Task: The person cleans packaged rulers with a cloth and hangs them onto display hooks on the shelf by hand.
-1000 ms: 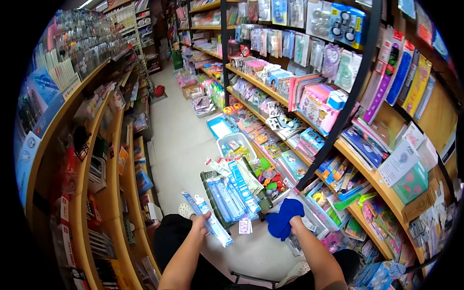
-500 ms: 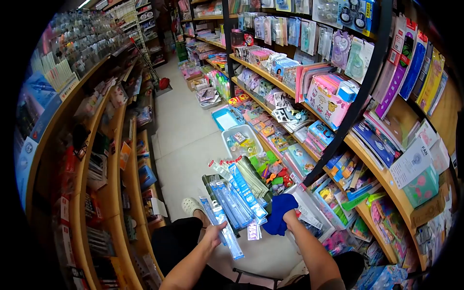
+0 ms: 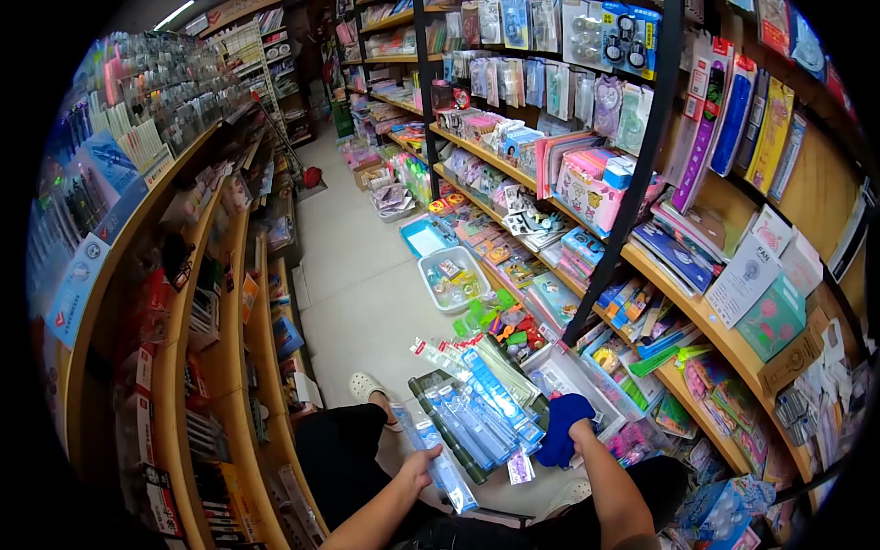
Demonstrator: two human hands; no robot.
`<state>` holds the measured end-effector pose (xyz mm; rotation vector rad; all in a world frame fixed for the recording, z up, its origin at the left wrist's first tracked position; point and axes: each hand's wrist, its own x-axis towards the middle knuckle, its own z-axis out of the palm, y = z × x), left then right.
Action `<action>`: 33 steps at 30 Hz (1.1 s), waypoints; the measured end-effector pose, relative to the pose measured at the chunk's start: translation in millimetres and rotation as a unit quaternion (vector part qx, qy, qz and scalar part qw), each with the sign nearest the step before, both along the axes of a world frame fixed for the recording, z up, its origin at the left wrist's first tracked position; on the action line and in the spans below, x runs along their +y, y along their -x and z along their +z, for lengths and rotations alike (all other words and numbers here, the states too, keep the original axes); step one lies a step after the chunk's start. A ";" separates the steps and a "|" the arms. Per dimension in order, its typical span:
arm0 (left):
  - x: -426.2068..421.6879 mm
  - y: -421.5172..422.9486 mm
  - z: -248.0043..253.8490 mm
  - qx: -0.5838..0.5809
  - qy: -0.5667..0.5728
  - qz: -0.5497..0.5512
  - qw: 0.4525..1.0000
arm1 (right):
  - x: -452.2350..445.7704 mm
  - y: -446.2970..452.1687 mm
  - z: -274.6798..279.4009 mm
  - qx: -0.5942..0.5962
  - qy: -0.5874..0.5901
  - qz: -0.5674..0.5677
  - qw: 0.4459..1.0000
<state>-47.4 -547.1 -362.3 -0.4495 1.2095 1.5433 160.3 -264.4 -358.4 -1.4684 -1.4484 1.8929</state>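
Observation:
My left hand is closed around the near part of a long, flat blue-and-clear packet, slanted beside my knee. My right hand grips a bunched dark blue cloth. Between the hands lies a pile of similar blue packets on a dark green support, whose kind I cannot make out. Pale packets with red ends lie at its far side. A small purple-and-white packet sticks out at the near edge.
Shelves of stationery run along the left and the right. A white tub with small packets stands on the floor ahead, near a blue tray. Close to my right hand is a grey-white bin. A tiled aisle stretches forward.
The view has swung to the right. My left hand still has the packet, and my right hand with the cloth sits at the pile's right side, slightly farther from the packets.

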 end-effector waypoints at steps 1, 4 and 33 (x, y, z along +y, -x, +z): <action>-3.2 0.4 2.2 0.022 -0.007 0.027 0.999 | -1.6 -3.7 4.9 -0.001 -0.002 -0.012 1.000; -9.9 8.5 33.1 0.067 -0.071 0.055 0.994 | -0.2 -15.8 21.2 0.000 -0.009 -0.060 0.998; 118.1 -103.5 151.9 0.215 -0.153 -0.363 0.894 | -32.9 -48.6 123.4 0.272 -0.001 0.102 0.957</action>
